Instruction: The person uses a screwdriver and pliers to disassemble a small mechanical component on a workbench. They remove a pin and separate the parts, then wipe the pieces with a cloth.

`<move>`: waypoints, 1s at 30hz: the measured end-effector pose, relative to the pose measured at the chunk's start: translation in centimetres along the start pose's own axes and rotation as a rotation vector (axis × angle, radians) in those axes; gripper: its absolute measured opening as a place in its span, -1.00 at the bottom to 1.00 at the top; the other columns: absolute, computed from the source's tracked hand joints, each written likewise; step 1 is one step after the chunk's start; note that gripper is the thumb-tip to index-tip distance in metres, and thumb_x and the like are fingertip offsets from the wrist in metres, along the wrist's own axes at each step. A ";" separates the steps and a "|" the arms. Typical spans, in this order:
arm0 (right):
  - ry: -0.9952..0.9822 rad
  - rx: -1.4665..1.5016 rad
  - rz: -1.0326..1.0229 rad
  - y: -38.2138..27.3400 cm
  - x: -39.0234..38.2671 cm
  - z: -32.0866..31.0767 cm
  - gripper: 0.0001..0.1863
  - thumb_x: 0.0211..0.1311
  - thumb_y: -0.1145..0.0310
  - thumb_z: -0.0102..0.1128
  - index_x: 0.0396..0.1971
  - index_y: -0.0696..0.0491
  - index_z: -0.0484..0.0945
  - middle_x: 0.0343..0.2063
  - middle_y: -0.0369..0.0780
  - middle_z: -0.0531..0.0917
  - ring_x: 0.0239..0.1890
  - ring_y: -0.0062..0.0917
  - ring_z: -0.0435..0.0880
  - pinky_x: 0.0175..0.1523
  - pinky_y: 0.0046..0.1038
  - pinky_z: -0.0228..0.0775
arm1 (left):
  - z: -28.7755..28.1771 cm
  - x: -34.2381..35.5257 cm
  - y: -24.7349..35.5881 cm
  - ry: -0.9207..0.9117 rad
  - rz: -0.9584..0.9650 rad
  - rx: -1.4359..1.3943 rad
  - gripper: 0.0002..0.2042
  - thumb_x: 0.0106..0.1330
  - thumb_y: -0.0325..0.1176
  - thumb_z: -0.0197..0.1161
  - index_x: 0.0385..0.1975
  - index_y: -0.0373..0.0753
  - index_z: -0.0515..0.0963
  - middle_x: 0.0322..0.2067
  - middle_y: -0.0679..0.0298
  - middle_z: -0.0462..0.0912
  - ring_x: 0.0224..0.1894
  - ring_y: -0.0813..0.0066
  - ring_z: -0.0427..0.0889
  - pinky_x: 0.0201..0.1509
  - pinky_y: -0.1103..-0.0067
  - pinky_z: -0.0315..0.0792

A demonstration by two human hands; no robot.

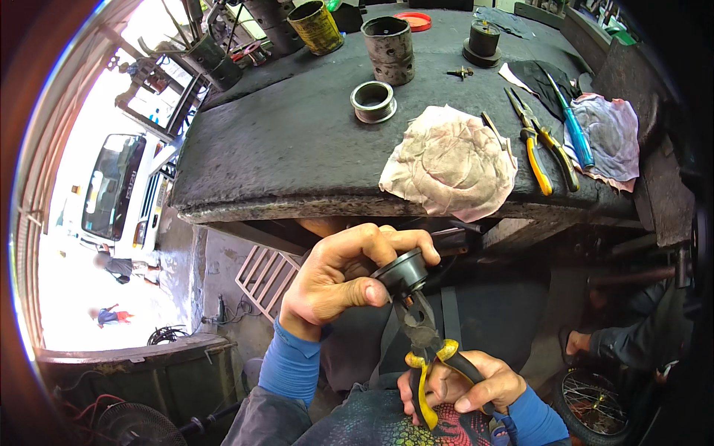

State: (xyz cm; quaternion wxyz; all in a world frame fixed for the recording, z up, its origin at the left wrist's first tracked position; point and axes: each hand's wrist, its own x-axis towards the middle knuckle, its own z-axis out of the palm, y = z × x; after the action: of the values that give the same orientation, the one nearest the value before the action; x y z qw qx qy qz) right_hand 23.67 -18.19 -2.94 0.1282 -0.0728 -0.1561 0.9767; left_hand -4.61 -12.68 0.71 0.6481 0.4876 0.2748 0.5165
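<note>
My left hand (pixel 323 281) grips a dark, round, cap-like metal part (pixel 401 273) between thumb and fingers, tilted in front of the bench edge. Below it, my right hand (pixel 476 380) is closed around the yellow-and-black handles of a pair of pliers (pixel 422 338). The pliers' jaws reach up to the underside of the round part, where a small coppery bit shows; whether they bite on it is hard to see. A crumpled pale rag (pixel 452 160) lies on the bench just beyond my left hand.
On the dark workbench (pixel 275 152) stand a metal ring (pixel 373 102), a rusty cylinder (pixel 389 56) and a yellow can (pixel 316 28). Long-nose pliers (pixel 532 137) and a blue screwdriver (pixel 573 126) lie at right. A person's foot (pixel 576 343) and a wheel (pixel 593 401) are at lower right.
</note>
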 end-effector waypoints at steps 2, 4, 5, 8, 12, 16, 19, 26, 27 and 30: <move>0.120 -0.153 -0.035 -0.2 0.0 0.5 -0.49 0.06 0.52 0.26 0.09 0.24 0.52 0.18 0.07 0.47 0.13 -0.19 0.61 0.35 -0.19 0.44 | 0.0 0.4 -0.3 0.005 0.011 0.059 -0.53 0.29 -0.04 0.56 -0.23 -0.32 0.51 0.12 -0.16 0.65 0.05 0.36 0.60 0.23 0.42 0.48; 0.273 -0.670 -0.109 -0.9 0.3 1.1 -0.56 0.11 0.48 0.32 0.02 0.26 0.53 0.15 0.02 0.49 0.15 -0.25 0.59 0.30 -0.19 0.47 | 0.0 0.7 -0.5 -0.006 0.023 0.100 -0.59 0.35 -0.13 0.53 -0.22 -0.32 0.49 0.11 -0.08 0.65 0.08 0.42 0.57 0.25 0.46 0.46; 0.348 -0.926 -0.142 -1.2 0.4 1.2 -0.59 0.13 0.47 0.35 -0.01 0.27 0.54 0.14 -0.01 0.50 0.16 -0.28 0.59 0.28 -0.19 0.49 | 0.3 0.8 -0.5 0.051 -0.004 0.146 -0.58 0.34 -0.09 0.54 -0.21 -0.32 0.51 0.09 -0.10 0.67 0.06 0.39 0.59 0.23 0.45 0.47; 0.670 -1.646 -0.280 -0.4 1.1 1.4 -0.53 -0.03 0.51 0.35 -0.03 0.20 0.51 0.14 0.07 0.45 0.10 -0.07 0.53 0.23 -0.11 0.39 | 1.2 0.6 -0.9 0.163 -0.075 0.268 -0.59 0.35 -0.11 0.53 -0.20 -0.32 0.52 0.06 -0.08 0.69 0.01 0.41 0.62 0.20 0.45 0.49; 1.022 -2.158 -0.318 0.9 2.1 1.1 -0.48 -0.14 0.49 0.40 -0.05 0.17 0.55 0.17 0.13 0.42 0.16 0.10 0.45 0.26 0.06 0.27 | 2.0 0.4 -1.7 0.235 -0.107 0.461 -0.66 0.42 -0.23 0.47 -0.20 -0.36 0.49 0.09 -0.04 0.68 -0.02 0.51 0.61 0.14 0.52 0.50; 1.019 -2.146 -0.344 0.7 1.7 1.0 -0.39 -0.18 0.48 0.40 0.04 0.16 0.57 0.20 0.12 0.40 0.20 0.10 0.43 0.28 0.09 0.23 | 2.0 0.7 -2.4 0.237 -0.077 0.333 -0.77 0.50 -0.36 0.38 -0.21 -0.35 0.47 0.07 0.13 0.69 -0.09 0.62 0.54 0.06 0.57 0.53; 0.781 -1.771 -0.356 0.3 0.1 1.0 -0.33 -0.20 0.51 0.35 0.10 0.18 0.56 0.25 0.10 0.40 0.27 0.07 0.43 0.37 0.00 0.22 | 1.8 0.8 -2.1 0.170 -0.088 0.231 -0.76 0.54 -0.31 0.35 -0.15 -0.35 0.50 0.05 0.17 0.71 -0.08 0.63 0.55 0.05 0.58 0.54; 0.837 -1.883 -0.288 0.7 -0.6 1.6 -0.35 -0.15 0.54 0.27 0.12 0.26 0.56 0.29 0.13 0.42 0.32 0.08 0.47 0.40 -0.05 0.28 | 0.6 1.0 -2.1 0.217 -0.074 0.173 -0.73 0.55 -0.24 0.35 -0.10 -0.32 0.51 0.09 0.09 0.70 -0.06 0.61 0.61 0.07 0.57 0.56; 0.788 -1.767 -0.294 0.6 -1.0 1.2 -0.36 -0.14 0.54 0.27 0.12 0.27 0.56 0.29 0.14 0.43 0.31 0.10 0.49 0.41 -0.04 0.29 | 0.6 0.9 -1.9 0.194 -0.036 0.165 -0.73 0.53 -0.23 0.36 -0.10 -0.32 0.50 0.12 0.05 0.69 -0.05 0.59 0.62 0.09 0.56 0.56; 0.506 -0.661 -0.121 0.1 -1.8 1.1 -0.31 0.02 0.56 0.24 0.29 0.26 0.51 0.39 0.09 0.44 0.40 -0.02 0.52 0.49 -0.10 0.35 | 0.7 0.9 -1.7 0.125 0.007 0.109 -0.66 0.46 -0.19 0.44 -0.09 -0.32 0.48 0.19 -0.11 0.63 0.01 0.48 0.65 0.18 0.51 0.56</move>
State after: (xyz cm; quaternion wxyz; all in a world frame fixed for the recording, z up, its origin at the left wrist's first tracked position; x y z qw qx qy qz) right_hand 25.20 -19.10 -1.71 0.1893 -0.3382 -0.4285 0.8162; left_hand -3.09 -12.10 -0.45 0.6004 0.4899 0.3409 0.5323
